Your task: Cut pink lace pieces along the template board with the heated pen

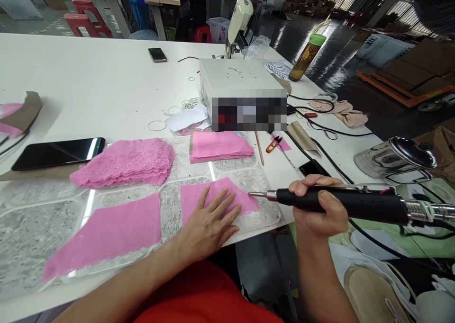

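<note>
My left hand point(209, 221) lies flat with fingers spread on a pink fabric piece point(190, 197), pressing it onto a grey-patterned mat point(179, 190). My right hand point(316, 207) is wrapped round a black corded handpiece point(362, 204). Its thin metal tip points left and meets, or hovers just over, the right side of that fabric; contact cannot be made out. A second pink piece point(117, 228) lies flat at the left. Behind are a pile of pink lace pieces point(128, 162) and a folded stack of pink fabric point(220, 145).
A grey box unit point(241, 76) stands behind the stacks. Orange thread snips point(273, 145) and black cables lie to its right. A glass jar with a metal lid point(387, 157) is at the right edge. Phones point(59, 153), a bottle point(307, 58) and a person point(194, 3) are farther off.
</note>
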